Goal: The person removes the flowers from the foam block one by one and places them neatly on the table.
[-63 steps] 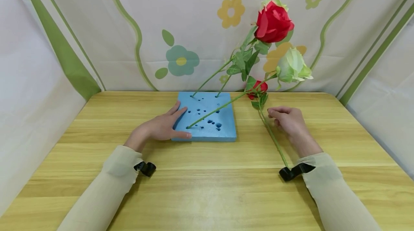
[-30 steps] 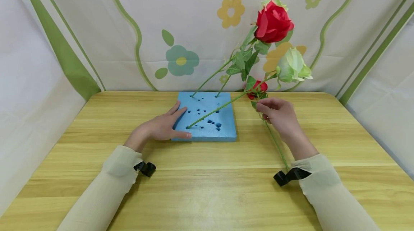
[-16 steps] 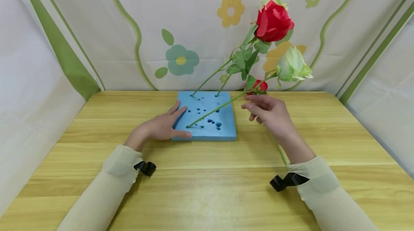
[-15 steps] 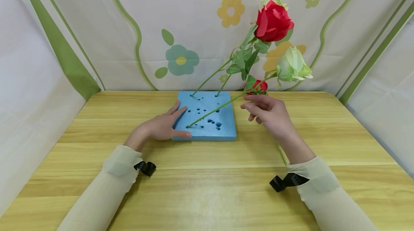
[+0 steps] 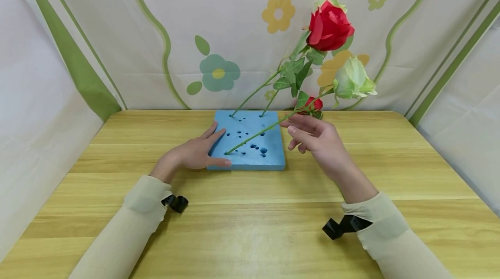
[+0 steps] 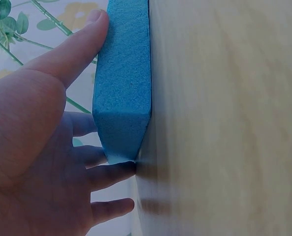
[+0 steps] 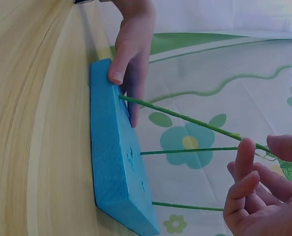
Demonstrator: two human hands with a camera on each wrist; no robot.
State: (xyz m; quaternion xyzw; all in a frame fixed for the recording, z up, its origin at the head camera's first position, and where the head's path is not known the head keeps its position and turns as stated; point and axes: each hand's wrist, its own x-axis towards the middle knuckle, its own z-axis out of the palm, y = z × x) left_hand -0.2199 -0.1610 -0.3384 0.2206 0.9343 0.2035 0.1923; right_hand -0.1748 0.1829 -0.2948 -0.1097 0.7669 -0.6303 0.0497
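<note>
Head view: a square, light-blue foam block [image 5: 250, 167] was seen flat on a yellow wood-grain surface [image 5: 234, 235], before a pale patterned cloth [image 5: 234, 10].
Left hand [image 5: 191, 153]: spread at the block's left side, its fingers straight and apart, the thumb laid by the front edge; nothing was gripped.
Right hand [image 5: 324, 144]: held near the block's right edge, its fingers loosely bent and the thumb apart from them; whether the stem beside the fingertips was touched could not be told.
White rose [image 5: 353, 78]: its slim green stem [image 5: 258, 135] was set in a hole near the front left corner and was leaned far to the right.
Stem handling: judged to be the step in hand; a light pinch on bare stem was thought better than a grasp at the petals, any pressure was best put along the stem's own slant, and the block was best kept pressed down against tipping.
Block's holes: three stems were held, two of them at the back, rising toward a large red rose [image 5: 330, 27]; the other holes were bare.
Small red bloom [image 5: 314, 104]: seen low, beyond the right rear corner; its stem was hidden.
</note>
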